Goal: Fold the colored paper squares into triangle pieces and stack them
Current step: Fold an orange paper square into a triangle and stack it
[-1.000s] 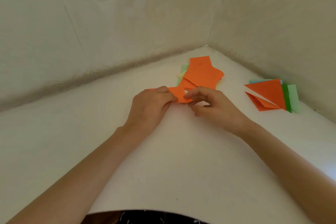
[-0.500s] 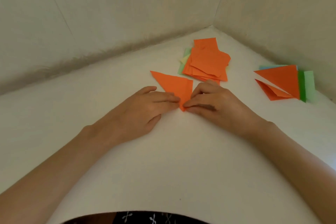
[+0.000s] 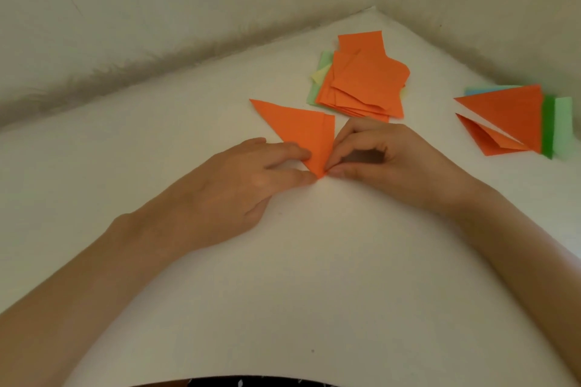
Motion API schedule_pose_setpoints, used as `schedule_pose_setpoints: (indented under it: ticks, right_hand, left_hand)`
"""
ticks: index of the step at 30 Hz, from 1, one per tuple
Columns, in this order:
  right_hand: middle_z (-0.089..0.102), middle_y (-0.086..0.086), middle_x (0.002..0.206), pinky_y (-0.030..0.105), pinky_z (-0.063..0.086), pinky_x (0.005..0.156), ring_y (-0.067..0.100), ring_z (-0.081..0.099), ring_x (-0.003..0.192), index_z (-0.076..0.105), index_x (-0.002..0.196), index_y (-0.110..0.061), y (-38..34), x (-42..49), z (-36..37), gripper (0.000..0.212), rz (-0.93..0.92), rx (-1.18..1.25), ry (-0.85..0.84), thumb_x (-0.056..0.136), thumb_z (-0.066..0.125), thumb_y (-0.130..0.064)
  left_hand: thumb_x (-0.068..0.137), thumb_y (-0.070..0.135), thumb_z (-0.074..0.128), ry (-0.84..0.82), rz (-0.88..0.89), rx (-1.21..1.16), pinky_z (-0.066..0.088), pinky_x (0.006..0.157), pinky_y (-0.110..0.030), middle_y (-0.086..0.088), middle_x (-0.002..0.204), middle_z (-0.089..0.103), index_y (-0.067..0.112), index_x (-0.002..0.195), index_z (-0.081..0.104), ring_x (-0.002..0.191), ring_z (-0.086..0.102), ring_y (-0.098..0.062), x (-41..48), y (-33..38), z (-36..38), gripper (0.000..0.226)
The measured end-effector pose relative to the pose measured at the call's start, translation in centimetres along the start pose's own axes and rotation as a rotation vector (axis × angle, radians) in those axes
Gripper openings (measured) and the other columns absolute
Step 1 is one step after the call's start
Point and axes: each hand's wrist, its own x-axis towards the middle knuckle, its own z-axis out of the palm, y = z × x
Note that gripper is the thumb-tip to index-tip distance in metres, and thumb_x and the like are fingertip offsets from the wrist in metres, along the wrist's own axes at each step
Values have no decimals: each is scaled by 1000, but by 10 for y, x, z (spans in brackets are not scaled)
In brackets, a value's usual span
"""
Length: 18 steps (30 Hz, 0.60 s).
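Folded orange paper triangle [image 3: 301,132] lies flat on white tabletop [image 3: 314,276], in front of the loose pile of unfolded orange, green and yellow paper squares [image 3: 367,82], near corner pointed at the person. Left hand [image 3: 251,179] is laid with fingers straight, fingertips pressed on the left edge near that corner. Right hand [image 3: 386,160] is curled, the corner apparently pinched between thumb and forefinger. Risks noted: layers could be slid out of register if the crease is run while only the tip is held, leaving a skewed triangle; thin paper could be creased falsely or torn at the tip under a hard pinch. The pile of squares lies just beyond the right knuckles and could be nudged or scattered by a careless lift. The stack of finished orange and green paper triangles [image 3: 509,113], well apart at right, is already fanned, so an added piece may be set down misaligned. No brand, label or writing is found anywhere.
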Motion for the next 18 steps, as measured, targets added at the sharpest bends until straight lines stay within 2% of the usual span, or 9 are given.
schedule_pose_setpoints:
  ticks: [4,8,12,16,18]
  right_hand:
    - [61,-1,91,9,40,76,0,56,84,69,83,-25,-5,3,1,13,44,56,-15,83,69,-12]
    - [60,-3,88,8,38,75,-2,54,82,65,76,-29,-9,5,3,20,107,69,21,80,72,-11]
    - [60,0,91,10,40,77,1,54,83,67,75,-23,-11,5,3,16,155,62,25,77,74,-9]
    - [58,-3,93,7,38,76,-2,53,84,66,71,-25,-14,6,3,19,186,48,12,78,73,-9]
    - [57,-5,93,6,37,75,-3,52,84,66,71,-25,-15,7,3,17,203,42,11,78,73,-11]
  left_hand:
    - [79,1,28,10,4,-1,36,88,-38,-21,121,62,7,113,68,105,51,-27,0,1,1,52]
    - [77,-1,27,0,17,16,36,85,-37,-22,118,62,5,113,67,102,52,-28,2,3,-1,54]
    - [76,-1,26,-8,17,40,37,83,-37,-23,117,63,5,111,68,95,66,-35,3,4,-4,55]
    - [79,0,28,-10,21,22,38,88,-38,-21,120,62,11,117,59,111,55,-32,0,2,-1,51]
    - [79,1,29,-20,26,25,37,89,-39,-20,121,62,12,119,57,114,56,-32,-1,0,0,50]
